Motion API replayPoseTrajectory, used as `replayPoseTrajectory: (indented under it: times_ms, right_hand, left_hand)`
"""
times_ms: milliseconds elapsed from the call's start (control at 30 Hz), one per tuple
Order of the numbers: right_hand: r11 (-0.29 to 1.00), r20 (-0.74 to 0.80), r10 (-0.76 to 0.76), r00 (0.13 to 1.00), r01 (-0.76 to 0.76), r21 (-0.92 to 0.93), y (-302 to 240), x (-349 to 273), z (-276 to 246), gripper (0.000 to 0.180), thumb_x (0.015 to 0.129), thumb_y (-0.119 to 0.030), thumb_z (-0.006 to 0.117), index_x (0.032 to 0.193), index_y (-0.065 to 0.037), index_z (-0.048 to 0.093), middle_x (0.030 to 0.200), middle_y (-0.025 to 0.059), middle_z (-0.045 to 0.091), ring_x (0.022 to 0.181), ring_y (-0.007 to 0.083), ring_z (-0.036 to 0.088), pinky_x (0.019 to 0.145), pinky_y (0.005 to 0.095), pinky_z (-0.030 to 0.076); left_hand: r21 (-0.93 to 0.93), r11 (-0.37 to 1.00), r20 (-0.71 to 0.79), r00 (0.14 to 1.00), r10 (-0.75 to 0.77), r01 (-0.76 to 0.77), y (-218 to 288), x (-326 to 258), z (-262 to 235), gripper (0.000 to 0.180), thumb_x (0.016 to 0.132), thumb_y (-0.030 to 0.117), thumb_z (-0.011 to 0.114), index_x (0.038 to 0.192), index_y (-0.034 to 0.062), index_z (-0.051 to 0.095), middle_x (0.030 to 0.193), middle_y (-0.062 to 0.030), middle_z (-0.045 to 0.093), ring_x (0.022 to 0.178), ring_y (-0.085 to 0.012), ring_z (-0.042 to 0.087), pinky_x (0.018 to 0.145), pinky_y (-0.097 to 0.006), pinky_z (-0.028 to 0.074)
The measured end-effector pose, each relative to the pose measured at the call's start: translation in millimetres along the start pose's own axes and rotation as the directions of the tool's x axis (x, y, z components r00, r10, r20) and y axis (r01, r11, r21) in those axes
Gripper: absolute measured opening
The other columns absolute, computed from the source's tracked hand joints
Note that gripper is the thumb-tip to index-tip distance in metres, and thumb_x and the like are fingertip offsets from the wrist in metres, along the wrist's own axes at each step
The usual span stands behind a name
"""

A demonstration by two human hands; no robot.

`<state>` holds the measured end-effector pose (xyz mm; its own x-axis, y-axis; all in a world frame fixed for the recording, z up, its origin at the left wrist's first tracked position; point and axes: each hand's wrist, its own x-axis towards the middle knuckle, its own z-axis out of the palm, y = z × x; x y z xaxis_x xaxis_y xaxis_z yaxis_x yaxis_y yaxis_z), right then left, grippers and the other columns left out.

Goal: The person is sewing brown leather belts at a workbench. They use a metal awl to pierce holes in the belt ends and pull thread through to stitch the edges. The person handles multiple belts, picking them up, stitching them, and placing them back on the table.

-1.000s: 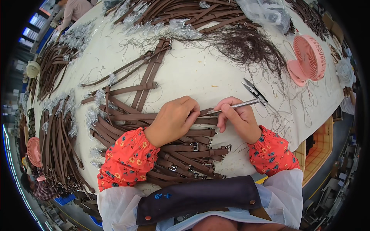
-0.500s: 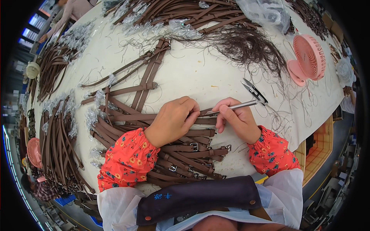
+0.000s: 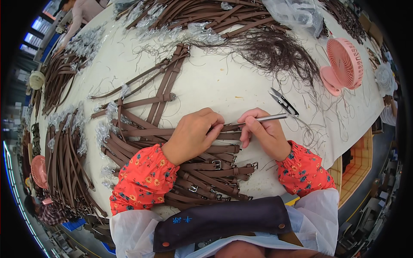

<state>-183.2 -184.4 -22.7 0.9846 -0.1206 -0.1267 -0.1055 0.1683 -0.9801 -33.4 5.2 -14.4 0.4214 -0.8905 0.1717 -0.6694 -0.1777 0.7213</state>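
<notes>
My left hand [image 3: 193, 136] is closed, thumb and fingertips pinching the end of a brown leather strap [image 3: 161, 132] above the pile. Close on its right, my right hand [image 3: 267, 136] grips a slim silver metal tool [image 3: 272, 117] like a pen or tweezers. The tool's working end meets the strap between the two hands; the exact contact is too small to make out. Under my hands lie several brown buckled straps [image 3: 202, 165], their buckles mostly pointing right. Black-handled thread snips [image 3: 284, 102] rest on the table beyond my right hand.
A pink fan [image 3: 344, 64] stands at the far right beside a tangle of dark threads [image 3: 279, 53]. More strap bundles, some plastic-wrapped, lie along the far edge [image 3: 206, 19] and left side [image 3: 64, 159]. Another person's sleeve [image 3: 79, 19] shows at top left.
Both my hands stay almost in place, the tool still at the strap. At top left, the other person's arm has moved down toward the strap bundle.
</notes>
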Motion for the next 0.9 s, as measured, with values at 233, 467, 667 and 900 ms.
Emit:
replayPoseTrajectory:
  times_ms: [233,467,667,900]
  right_hand:
    - [1.0,0.009,-0.01,1.0,0.01,0.009,0.0,0.1,0.3,0.026,0.11,-0.021,0.047,0.116,0.001,0.058,0.081,0.0056,0.064,0.068,0.0111,0.063,0.064,0.0255,0.054]
    - [1.0,0.015,-0.007,1.0,0.007,-0.02,-0.2,0.3,1.5,0.029,0.111,-0.027,0.046,0.117,-0.001,0.058,0.08,0.0063,0.065,0.068,0.0126,0.064,0.068,0.027,0.052]
    - [1.0,0.017,0.006,1.0,-0.006,-0.022,-0.7,0.0,1.6,0.029,0.111,-0.026,0.046,0.118,-0.001,0.058,0.081,0.0064,0.065,0.069,0.0123,0.064,0.068,0.0267,0.052]
    - [1.0,0.029,0.007,1.0,-0.008,0.007,-2.2,-0.3,1.3,0.026,0.111,-0.023,0.047,0.117,0.001,0.058,0.083,0.0059,0.063,0.072,0.0098,0.063,0.066,0.0249,0.055]
  left_hand:
    - [0.04,0.999,0.003,1.0,0.014,-0.014,-3.5,0.5,1.8,0.005,0.09,0.006,0.068,0.095,0.0028,0.067,0.083,-0.0119,0.066,0.062,-0.0264,0.062,0.058,-0.036,0.048]
    - [0.028,0.999,0.033,0.998,-0.044,0.043,4.4,1.1,-2.5,0.005,0.092,0.006,0.065,0.092,0.0018,0.063,0.085,-0.0141,0.064,0.071,-0.035,0.064,0.065,-0.044,0.049]
    - [0.022,0.999,0.034,0.998,-0.046,0.045,5.1,1.2,-2.9,0.005,0.092,0.006,0.065,0.092,0.0018,0.062,0.085,-0.0144,0.065,0.071,-0.0354,0.064,0.065,-0.043,0.049]
    - [-0.049,0.996,-0.06,0.995,-0.08,0.077,-3.6,-1.7,2.8,0.007,0.092,0.006,0.068,0.097,0.0024,0.065,0.082,-0.011,0.065,0.063,-0.0262,0.061,0.059,-0.035,0.048]
